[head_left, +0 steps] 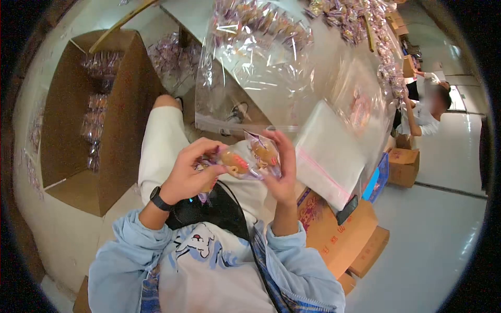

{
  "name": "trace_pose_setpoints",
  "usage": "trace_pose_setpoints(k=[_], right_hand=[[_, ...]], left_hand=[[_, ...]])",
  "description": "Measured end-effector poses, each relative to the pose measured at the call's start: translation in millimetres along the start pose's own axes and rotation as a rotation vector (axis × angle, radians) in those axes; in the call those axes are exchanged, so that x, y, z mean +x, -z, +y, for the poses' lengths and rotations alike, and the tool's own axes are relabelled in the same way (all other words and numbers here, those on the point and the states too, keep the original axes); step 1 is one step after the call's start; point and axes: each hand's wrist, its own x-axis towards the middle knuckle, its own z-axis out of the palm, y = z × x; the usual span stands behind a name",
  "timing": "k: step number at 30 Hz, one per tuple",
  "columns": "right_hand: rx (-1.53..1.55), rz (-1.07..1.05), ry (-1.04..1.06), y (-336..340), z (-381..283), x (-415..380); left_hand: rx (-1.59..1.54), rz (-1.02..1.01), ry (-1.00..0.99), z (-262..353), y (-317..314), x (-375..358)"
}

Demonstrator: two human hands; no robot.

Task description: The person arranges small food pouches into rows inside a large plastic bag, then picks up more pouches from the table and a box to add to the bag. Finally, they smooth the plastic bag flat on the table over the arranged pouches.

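My left hand (189,169) and my right hand (284,177) are close together above my lap. Between them they hold small wrapped snack packets (234,160) in clear film with purple print and golden-brown contents. Fingers of the left hand pinch the packets on the left side, one of them partly hidden under the thumb. On the other side, the right hand curls round a packet (264,152). Just beyond my hands a large clear plastic bag (255,99) hangs at the table edge, with many similar packets (261,23) at its far end.
An open cardboard box (128,120) at left contains packets. To my right, a stack of flat clear bags (329,146) lies with a dark phone-like object (347,210) at its edge, above cartons (344,235). Further right are a blue crate (380,180) and another person (429,117).
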Motion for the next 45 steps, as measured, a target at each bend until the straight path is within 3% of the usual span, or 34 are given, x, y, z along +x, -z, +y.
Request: trace_pose_setpoints(k=[1, 4, 5, 8, 11, 14, 17, 21, 24, 25, 28, 31, 34, 36, 37, 40, 44, 45], right_hand=[[0.253, 0.134, -0.211, -4.6, -9.1, 8.5], [0.113, 0.268, -0.335, 4.0, 1.9, 44.2], [0.07, 0.297, -0.282, 7.3, 20.0, 53.6], [-0.17, 0.259, -0.309, 13.2, 47.3, 96.8], [0.082, 0.185, -0.487, -0.8, 24.9, 137.7], [0.065, 0.264, -0.409, -14.1, 44.2, 172.0], [0.237, 0.119, -0.296, -0.5, 90.2, 208.0], [0.229, 0.242, -0.237, -12.7, 106.8, 239.9], [0.103, 0.282, -0.119, -19.3, 125.8, 262.0], [0.013, 0.232, -0.14, -19.2, 128.6, 270.5], [-0.367, 0.243, 0.141, -19.6, 132.6, 276.7], [-0.633, 0.297, 0.189, -18.0, 125.4, 282.8], [-0.599, 0.204, 0.153, -15.4, 117.3, 276.2], [-0.424, 0.091, 0.054, -11.6, 109.5, 260.7], [-0.356, 0.072, 0.103, -6.1, 128.3, 256.6], [-0.311, 0.117, 0.211, 6.1, 156.3, 246.2], [-0.29, 0.176, 0.075, 5.4, 140.1, 258.2], [-0.444, 0.29, 0.047, -1.1, 127.2, 258.7]], left_hand=[[0.006, 0.029, 0.005, -1.6, 3.4, -1.4], [-0.095, 0.099, 0.104, -5.3, 9.1, -7.9], [-0.106, 0.116, 0.126, -3.9, 11.0, -9.8], [-0.142, 0.156, 0.13, -4.4, 12.0, -11.9], [-0.165, 0.188, 0.135, -7.1, 11.8, -19.4], [-0.079, 0.218, 0.127, -4.2, 17.7, -27.2], [-0.04, 0.206, 0.126, -5.3, 26.4, -33.6], [0.006, 0.24, 0.108, -2.2, 33.4, -41.4], [0.039, 0.265, 0.083, 1.8, 36.9, -46.2], [0.049, 0.268, 0.076, 0.8, 38.0, -47.4], [0.072, 0.289, 0.067, -1.1, 40.4, -51.6], [0.06, 0.297, 0.074, -0.7, 41.3, -54.3], [0.041, 0.302, 0.098, 1.9, 41.8, -52.5], [0.039, 0.312, 0.088, 0.3, 41.1, -52.3], [0.043, 0.311, 0.088, 1.2, 42.3, -51.7], [0.03, 0.317, 0.104, -1.2, 37.7, -49.7], [0.029, 0.295, 0.126, -2.6, 32.2, -42.2], [0.037, 0.291, 0.123, -0.4, 30.6, -40.9]])
